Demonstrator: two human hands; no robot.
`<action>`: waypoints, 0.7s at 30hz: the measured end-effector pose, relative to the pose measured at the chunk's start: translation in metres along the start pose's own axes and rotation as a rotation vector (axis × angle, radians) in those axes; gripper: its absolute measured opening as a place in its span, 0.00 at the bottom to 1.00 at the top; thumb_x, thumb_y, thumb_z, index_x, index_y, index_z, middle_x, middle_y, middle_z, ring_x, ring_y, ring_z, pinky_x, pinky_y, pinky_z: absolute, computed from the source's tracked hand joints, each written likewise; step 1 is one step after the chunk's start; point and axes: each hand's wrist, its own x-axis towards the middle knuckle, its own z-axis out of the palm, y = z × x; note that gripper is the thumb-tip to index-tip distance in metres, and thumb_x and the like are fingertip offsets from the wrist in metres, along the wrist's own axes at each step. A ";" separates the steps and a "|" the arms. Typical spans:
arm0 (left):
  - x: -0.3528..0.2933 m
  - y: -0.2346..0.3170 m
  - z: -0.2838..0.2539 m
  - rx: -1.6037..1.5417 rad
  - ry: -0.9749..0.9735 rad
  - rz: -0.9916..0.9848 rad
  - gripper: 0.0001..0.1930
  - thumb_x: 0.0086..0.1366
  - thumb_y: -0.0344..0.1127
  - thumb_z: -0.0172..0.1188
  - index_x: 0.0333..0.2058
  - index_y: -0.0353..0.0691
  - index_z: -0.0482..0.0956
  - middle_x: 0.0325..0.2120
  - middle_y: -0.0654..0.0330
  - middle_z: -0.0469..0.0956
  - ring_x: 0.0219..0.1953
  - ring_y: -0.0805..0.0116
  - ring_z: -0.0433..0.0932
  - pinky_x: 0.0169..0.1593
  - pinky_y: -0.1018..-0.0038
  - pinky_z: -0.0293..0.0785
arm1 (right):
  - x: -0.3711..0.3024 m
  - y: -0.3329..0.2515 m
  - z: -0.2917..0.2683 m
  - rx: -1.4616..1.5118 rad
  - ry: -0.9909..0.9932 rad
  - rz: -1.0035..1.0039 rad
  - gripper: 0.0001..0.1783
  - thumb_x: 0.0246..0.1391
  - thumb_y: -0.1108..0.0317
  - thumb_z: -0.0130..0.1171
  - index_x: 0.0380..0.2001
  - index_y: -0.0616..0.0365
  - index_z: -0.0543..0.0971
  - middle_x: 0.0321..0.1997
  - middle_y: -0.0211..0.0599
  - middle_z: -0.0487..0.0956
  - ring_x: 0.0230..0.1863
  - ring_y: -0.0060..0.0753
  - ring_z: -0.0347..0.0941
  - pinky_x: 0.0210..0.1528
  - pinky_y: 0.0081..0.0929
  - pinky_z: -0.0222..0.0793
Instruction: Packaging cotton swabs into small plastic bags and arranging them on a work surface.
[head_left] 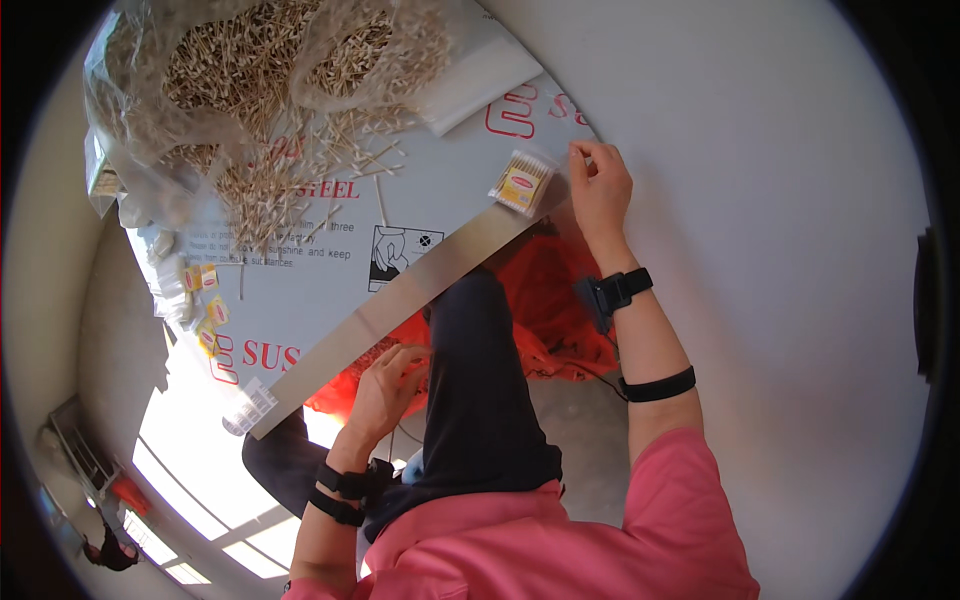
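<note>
My right hand (pixel 601 188) is raised at the table's right corner, thumb and fingertips drawn together in a pinch. Whatever is between them, if anything, is too small to make out. Just left of it, a clear plastic packet of cotton swabs (pixel 522 183) with a yellow and red label lies on the table edge. My left hand (pixel 388 388) hangs below the near edge, beside my leg, its fingers loosely bent and apart with nothing seen in them. Farther back spreads a big heap of loose cotton swabs (pixel 240 80), partly under clear plastic.
The table (pixel 310 290) has a printed film top and a bare metal edge. Small clear bags (pixel 172 285) and yellow labels (pixel 217 311) lie along its left side. Clear plastic sheets (pixel 480 85) are at the back. A red bag (pixel 550 300) sits beneath; a white wall (pixel 760 250) stands right.
</note>
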 end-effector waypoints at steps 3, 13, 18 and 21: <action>-0.012 -0.012 0.008 -0.009 0.003 -0.039 0.12 0.62 0.26 0.58 0.44 0.35 0.77 0.42 0.50 0.78 0.44 0.51 0.79 0.45 0.65 0.75 | -0.024 -0.014 -0.004 0.059 -0.013 0.050 0.07 0.56 0.71 0.59 0.39 0.58 0.79 0.32 0.37 0.78 0.29 0.37 0.75 0.31 0.30 0.71; 0.024 0.018 0.018 -0.216 0.248 0.058 0.15 0.70 0.30 0.51 0.53 0.33 0.72 0.49 0.50 0.76 0.54 0.57 0.75 0.56 0.67 0.70 | -0.093 -0.005 0.002 0.571 0.025 0.703 0.10 0.60 0.70 0.56 0.43 0.63 0.76 0.32 0.34 0.79 0.27 0.22 0.75 0.32 0.21 0.72; 0.115 0.036 0.031 -0.326 0.328 0.092 0.23 0.73 0.34 0.45 0.64 0.35 0.60 0.62 0.47 0.65 0.64 0.55 0.64 0.65 0.66 0.61 | -0.089 -0.027 -0.001 0.567 0.085 0.617 0.11 0.61 0.71 0.55 0.45 0.63 0.75 0.33 0.33 0.78 0.27 0.21 0.73 0.33 0.20 0.72; 0.155 0.039 0.039 -0.404 0.313 0.037 0.26 0.74 0.35 0.43 0.67 0.35 0.54 0.66 0.50 0.59 0.68 0.60 0.58 0.68 0.69 0.53 | -0.073 -0.015 0.002 0.565 0.093 0.557 0.11 0.62 0.70 0.55 0.45 0.63 0.75 0.33 0.33 0.78 0.28 0.22 0.74 0.32 0.20 0.72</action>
